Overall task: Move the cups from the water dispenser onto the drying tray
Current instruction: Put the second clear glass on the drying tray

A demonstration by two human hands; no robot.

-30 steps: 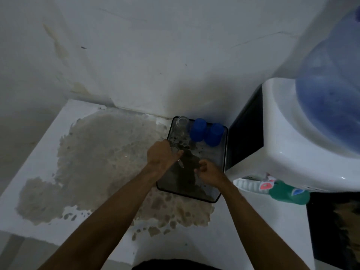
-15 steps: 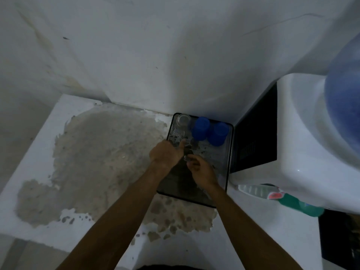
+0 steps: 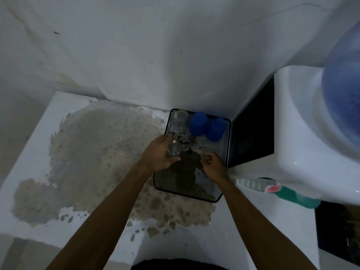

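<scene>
A black mesh drying tray (image 3: 218,195) sits on the counter against the wall, beside the white water dispenser (image 3: 303,145). Two blue cups (image 3: 198,123) (image 3: 215,129) stand upside down at the tray's back, with a clear glass (image 3: 180,118) in the back left corner. My left hand (image 3: 158,153) is wrapped around a clear glass cup (image 3: 174,150) over the tray's left side. My right hand (image 3: 213,167) hovers above the tray's right half, fingers loosely curled, holding nothing.
The white counter (image 3: 39,149) has a large worn brown patch. A green bottle with a white cap (image 3: 288,195) lies under the dispenser's front. A blue water jug (image 3: 342,102) tops the dispenser. The wall stands directly behind the tray.
My right hand has pulled back from the glass toward the tray's right side. My left hand stays on the glass cup, now holding it alone.
</scene>
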